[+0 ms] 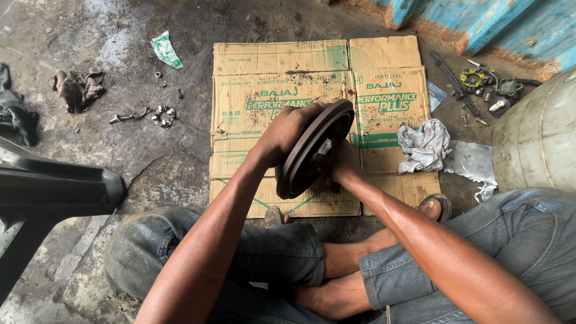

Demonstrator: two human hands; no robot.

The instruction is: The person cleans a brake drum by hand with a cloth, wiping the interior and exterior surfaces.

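I sit cross-legged on the floor and hold a dark, rusty round metal disc on edge above a flattened cardboard sheet. My left hand grips the disc's outer face and rim from the left. My right hand presses against its inner face from the right, fingers closed around a small pale part at the disc's centre. The disc tilts, its top leaning to the right.
A crumpled grey rag and a plastic sheet lie right of the cardboard. Small metal parts and rods sit at the upper right beside a pale drum. A chain piece, rags and a black plastic chair are on the left.
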